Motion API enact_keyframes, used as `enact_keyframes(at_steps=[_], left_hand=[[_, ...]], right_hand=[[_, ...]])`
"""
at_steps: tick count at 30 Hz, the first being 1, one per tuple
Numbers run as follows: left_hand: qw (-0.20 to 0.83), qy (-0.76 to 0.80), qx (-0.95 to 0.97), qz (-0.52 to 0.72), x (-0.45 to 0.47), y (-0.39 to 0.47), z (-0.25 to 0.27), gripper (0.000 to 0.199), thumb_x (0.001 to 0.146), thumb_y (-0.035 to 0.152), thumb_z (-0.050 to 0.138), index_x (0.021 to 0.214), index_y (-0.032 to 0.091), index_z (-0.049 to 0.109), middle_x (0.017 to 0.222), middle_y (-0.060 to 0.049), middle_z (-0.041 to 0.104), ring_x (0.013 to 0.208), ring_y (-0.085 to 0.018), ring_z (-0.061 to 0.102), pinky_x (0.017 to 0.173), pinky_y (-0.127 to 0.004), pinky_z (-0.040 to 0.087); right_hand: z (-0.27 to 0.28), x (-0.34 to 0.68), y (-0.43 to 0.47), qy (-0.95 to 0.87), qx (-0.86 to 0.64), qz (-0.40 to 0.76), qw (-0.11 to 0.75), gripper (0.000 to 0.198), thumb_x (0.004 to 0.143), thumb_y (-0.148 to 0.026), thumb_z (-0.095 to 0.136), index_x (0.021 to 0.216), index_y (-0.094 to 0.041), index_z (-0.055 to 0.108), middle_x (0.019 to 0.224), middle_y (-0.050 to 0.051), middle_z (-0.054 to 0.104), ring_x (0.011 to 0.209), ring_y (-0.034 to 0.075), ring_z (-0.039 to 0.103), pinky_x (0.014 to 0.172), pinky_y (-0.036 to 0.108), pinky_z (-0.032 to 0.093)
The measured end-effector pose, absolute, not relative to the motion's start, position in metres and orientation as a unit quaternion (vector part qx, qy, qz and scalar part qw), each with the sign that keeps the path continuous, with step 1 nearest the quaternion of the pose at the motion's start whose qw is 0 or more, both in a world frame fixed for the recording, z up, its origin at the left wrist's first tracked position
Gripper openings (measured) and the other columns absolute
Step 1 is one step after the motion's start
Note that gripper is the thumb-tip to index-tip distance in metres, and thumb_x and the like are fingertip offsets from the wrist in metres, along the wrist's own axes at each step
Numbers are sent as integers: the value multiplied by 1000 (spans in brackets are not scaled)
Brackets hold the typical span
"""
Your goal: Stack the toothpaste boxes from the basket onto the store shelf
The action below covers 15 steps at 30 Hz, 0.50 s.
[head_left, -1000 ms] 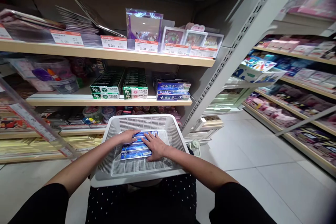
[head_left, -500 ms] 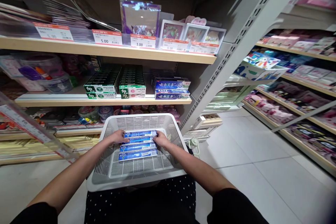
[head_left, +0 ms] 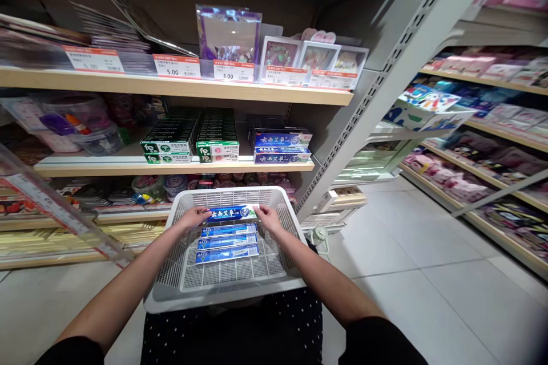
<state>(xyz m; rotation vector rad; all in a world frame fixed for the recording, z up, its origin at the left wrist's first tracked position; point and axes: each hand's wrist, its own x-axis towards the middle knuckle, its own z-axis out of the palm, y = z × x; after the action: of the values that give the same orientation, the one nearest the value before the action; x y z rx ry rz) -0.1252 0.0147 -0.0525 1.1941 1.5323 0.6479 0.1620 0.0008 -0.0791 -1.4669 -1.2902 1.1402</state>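
Observation:
Between my two hands I hold a blue toothpaste box, its printed front tilted toward me. My left hand pinches the box's left end, and my right hand grips its right end. Just below it, three more blue toothpaste boxes lie side by side on the floor of a light grey plastic basket. The basket rests on my lap, against dark trousers with white dots.
Ahead, a shelf carries rows of green-and-white boxes and stacked blue toothpaste boxes. Above it, another shelf bears price tags and packaged goods. A slotted metal upright stands at the right, beside a tiled aisle.
The toothpaste box farthest from me has been lifted from the row and turned so its front faces me. Both hands rose with it. The view shifted slightly.

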Motion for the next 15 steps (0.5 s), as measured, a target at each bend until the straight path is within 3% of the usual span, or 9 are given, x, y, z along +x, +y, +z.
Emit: enact_keyframes(at_steps=[7,15], left_hand=[[619,582,447,282,-123,17,-53,45,59,51,81,79,15,64,87,-7,69,79,-18,65,75,-30,55],[571,600,485,280,-118,20,-50,53,65,66,71,76,15,61,81,-6,65,82,-19,64,73,-31,57]], right_hand=[[-75,162,2,-469,-573,505,444,40,74,-51,63,91,-15,68,101,10,72,94,24,66,85,36,52],[-81,160,4,-515,-592,472,403,39,84,-50,52,96,-15,63,100,10,70,92,24,66,78,34,54]])
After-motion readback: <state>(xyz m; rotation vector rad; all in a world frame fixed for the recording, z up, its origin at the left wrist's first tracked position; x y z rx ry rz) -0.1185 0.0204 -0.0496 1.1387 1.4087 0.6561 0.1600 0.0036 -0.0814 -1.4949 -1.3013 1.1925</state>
